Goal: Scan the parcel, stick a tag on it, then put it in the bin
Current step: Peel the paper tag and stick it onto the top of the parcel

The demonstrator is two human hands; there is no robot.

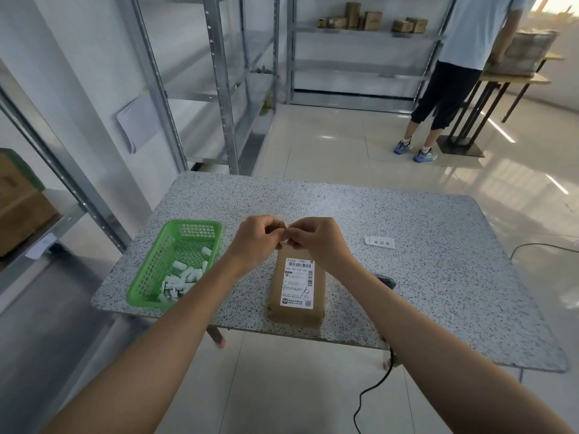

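Crowding parcel [297, 289]: green basket [175, 264], scanner [386, 281].

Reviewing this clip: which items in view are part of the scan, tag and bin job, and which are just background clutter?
Part of the job:
- brown parcel with its shipping label
- left hand and right hand, pinching something small between them above the parcel
- white tags on the table
- green basket of white scraps
- scanner, mostly hidden

Just lying about:
- boxes on the far shelf
- paper on the wall
- person standing
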